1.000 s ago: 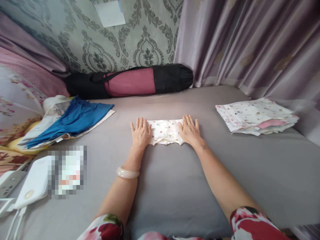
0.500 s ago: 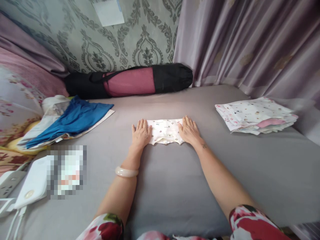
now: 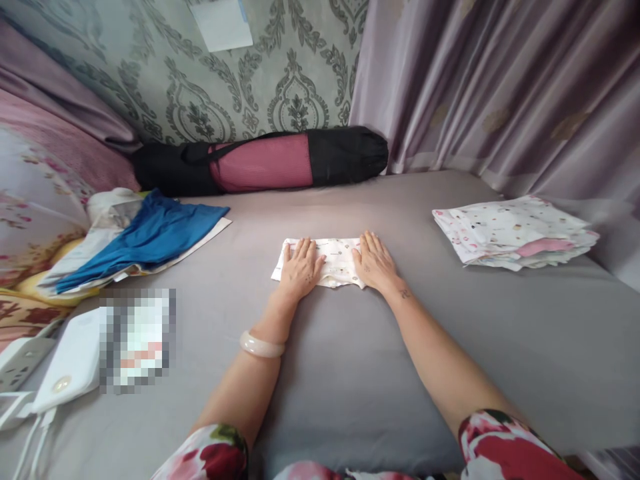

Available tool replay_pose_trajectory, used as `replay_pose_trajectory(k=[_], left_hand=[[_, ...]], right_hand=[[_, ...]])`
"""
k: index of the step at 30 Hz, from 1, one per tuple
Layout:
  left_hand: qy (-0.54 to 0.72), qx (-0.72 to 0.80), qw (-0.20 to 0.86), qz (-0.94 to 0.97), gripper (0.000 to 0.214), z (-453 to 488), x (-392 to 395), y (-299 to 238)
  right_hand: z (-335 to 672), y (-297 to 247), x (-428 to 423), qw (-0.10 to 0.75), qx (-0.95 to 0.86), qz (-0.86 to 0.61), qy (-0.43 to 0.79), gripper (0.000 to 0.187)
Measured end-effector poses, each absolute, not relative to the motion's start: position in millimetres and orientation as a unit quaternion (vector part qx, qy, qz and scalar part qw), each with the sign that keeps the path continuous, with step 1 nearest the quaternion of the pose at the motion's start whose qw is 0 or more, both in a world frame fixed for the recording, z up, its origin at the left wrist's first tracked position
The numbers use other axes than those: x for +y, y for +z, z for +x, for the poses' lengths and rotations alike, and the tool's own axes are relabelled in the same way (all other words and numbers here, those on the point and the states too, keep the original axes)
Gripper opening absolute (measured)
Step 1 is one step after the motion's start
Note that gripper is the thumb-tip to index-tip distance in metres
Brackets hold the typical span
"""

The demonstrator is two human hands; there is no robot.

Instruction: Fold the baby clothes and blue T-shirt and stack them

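Note:
A small white printed garment (image 3: 337, 261), folded into a flat strip, lies on the grey bed sheet (image 3: 345, 373) in front of me. My left hand (image 3: 301, 267) rests flat on its left part, fingers stretched out, with the garment's left end showing beyond the hand. On the right end lies my right hand (image 3: 374, 259), also flat with fingers extended. Part of the cloth is hidden under both palms. A pale bangle (image 3: 261, 345) circles my left wrist.
A stack of folded printed clothes (image 3: 515, 230) sits at the right. Blue clothing (image 3: 145, 237) lies over other garments at the left, near a white power bank (image 3: 75, 360), a power strip (image 3: 23, 363) and a blurred-out object (image 3: 145, 340). Behind lies a black and pink bag (image 3: 263, 162).
My left hand has moved right, further onto the garment, uncovering its left end. The right hand stays at the right end with little change. The view has shifted slightly.

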State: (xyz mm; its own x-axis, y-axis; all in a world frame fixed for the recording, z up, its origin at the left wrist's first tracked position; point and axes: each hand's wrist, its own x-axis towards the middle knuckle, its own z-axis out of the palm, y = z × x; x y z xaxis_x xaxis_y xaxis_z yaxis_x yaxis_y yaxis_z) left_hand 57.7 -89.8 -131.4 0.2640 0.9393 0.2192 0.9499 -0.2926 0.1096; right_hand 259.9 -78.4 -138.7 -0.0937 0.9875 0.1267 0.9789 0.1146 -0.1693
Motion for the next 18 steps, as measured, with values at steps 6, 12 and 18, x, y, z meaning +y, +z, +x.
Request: replay_pose_trajectory(k=[6, 12, 18], left_hand=[[-0.083, -0.589, 0.003, -0.804, 0.059, 57.4, -92.2, -128.7], [-0.111, -0.563, -0.012, -0.819, 0.070, 52.1, -90.8, -131.8], [-0.135, -0.547, -0.050, -0.825, 0.087, 50.0, -88.9, -133.7]], right_hand=[[261.5, -141.4, -76.6, 0.094, -0.742, -0.664, 0.021, 0.063], [254.6, -135.7, -80.5, 0.109, -0.741, -0.662, 0.000, 0.060], [233.2, -127.6, -88.9, 0.137, -0.774, -0.618, 0.014, 0.058]])
